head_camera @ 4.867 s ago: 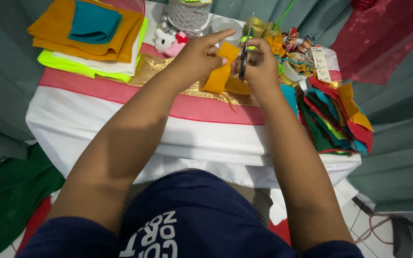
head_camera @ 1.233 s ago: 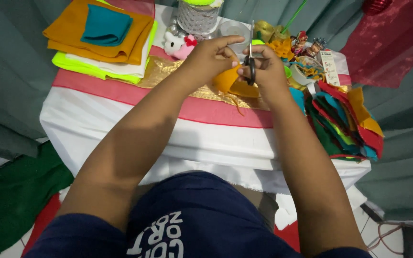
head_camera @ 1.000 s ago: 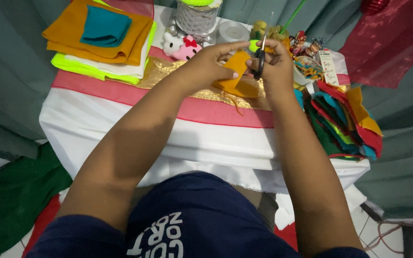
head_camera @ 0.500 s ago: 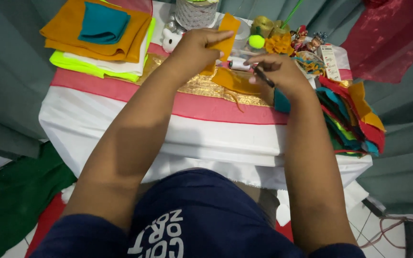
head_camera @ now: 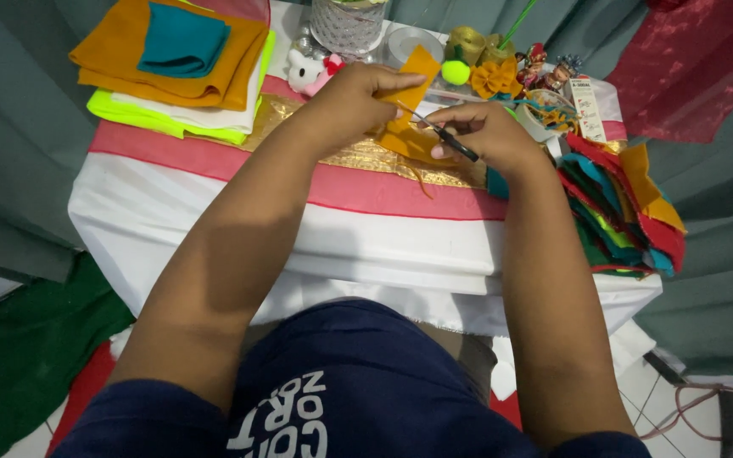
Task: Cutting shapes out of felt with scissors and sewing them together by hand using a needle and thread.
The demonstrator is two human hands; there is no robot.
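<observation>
While the table (head_camera: 214,212) carries a stack of folded cloth (head_camera: 171,64) and a heap of scraps (head_camera: 621,212), the left hand (head_camera: 354,97) pinches an orange felt piece (head_camera: 413,80) above the gold runner. Clenched on scissors (head_camera: 439,134), seemingly open-bladed, the right hand (head_camera: 489,136) should cut slowly, felt kept taut.

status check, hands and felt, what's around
Left hand pinching orange felt. Right hand gripping scissors, blades at felt. Felt scraps right, folded stack left.
</observation>
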